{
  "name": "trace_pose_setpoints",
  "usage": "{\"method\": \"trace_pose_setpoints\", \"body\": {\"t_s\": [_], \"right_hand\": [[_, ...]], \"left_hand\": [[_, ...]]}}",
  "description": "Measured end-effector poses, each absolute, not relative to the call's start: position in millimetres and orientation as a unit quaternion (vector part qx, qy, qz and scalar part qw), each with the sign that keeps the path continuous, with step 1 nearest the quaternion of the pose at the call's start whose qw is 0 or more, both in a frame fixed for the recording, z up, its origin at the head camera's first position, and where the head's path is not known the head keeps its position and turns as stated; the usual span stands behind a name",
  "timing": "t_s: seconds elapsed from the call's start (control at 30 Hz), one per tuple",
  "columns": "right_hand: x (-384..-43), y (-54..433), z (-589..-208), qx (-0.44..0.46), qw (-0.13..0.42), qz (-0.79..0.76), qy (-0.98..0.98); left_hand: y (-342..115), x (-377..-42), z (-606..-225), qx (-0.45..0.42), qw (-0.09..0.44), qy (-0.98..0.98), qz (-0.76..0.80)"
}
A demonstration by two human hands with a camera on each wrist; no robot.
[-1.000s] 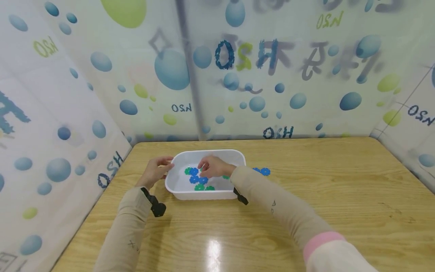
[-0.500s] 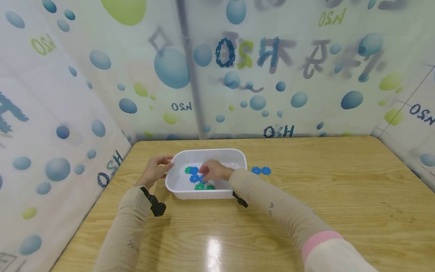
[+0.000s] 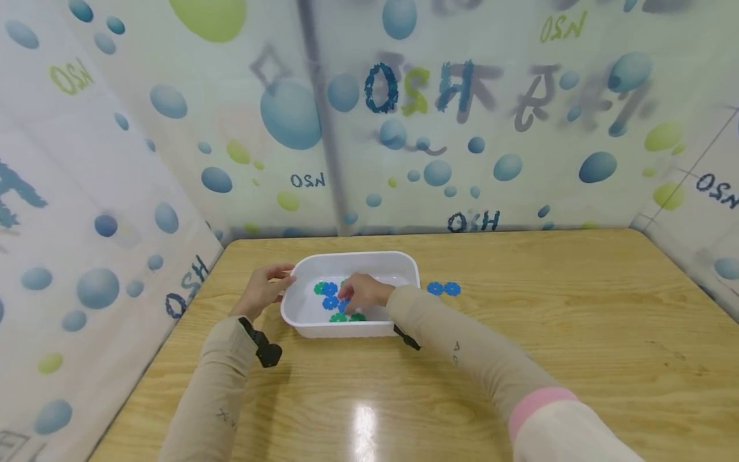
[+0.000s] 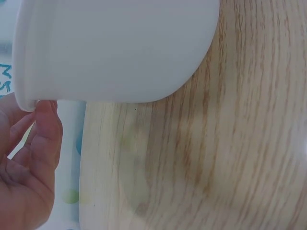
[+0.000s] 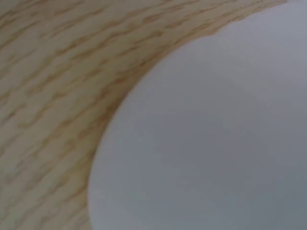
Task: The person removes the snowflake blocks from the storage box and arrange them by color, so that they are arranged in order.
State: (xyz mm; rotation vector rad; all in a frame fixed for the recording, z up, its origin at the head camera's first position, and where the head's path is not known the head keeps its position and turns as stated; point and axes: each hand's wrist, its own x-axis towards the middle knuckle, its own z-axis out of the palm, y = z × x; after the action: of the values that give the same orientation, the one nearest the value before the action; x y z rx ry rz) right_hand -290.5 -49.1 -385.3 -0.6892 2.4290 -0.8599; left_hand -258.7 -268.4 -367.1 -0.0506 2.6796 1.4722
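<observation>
We are finding the right grip (image 3: 365,290) hanging inside the white tub (image 3: 346,331), its fingers bent and pointing down among the pieces. The fingertips are partly hidden, so we are not able to tell how far apart they are standing, or whether they are pinching anything.

Right at those fingertips the blue discs (image 3: 330,302) are lying, some of them just to the left, and green discs (image 3: 337,317) are showing on the near side of the grip. Well to its right, outside the tub, a blue pair (image 3: 453,289) is resting on the tabletop (image 3: 548,314).

Over on the other side, the left grip (image 3: 261,294) is holding the tub's left end, thumb and fingers drawn in close about the rim.

We are judging these discs to be light, thin and fairly stiff, with smooth faces that could be slipping under a flat press. We are favouring the notched edge, thumb and finger on opposite sides. The tub is looking light too, so that steadying pinch is suiting it.
</observation>
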Motion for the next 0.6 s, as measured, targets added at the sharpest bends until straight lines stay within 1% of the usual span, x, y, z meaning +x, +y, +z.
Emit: {"method": "trace_pose_setpoints", "body": {"t_s": [0.6], "right_hand": [[-292.5, -49.8, -386.1, -0.27, 0.231, -0.29, 0.889]], "left_hand": [[-270.3, -259.6, -367.7, -0.022, 0.047, 0.875, 0.481]]}}
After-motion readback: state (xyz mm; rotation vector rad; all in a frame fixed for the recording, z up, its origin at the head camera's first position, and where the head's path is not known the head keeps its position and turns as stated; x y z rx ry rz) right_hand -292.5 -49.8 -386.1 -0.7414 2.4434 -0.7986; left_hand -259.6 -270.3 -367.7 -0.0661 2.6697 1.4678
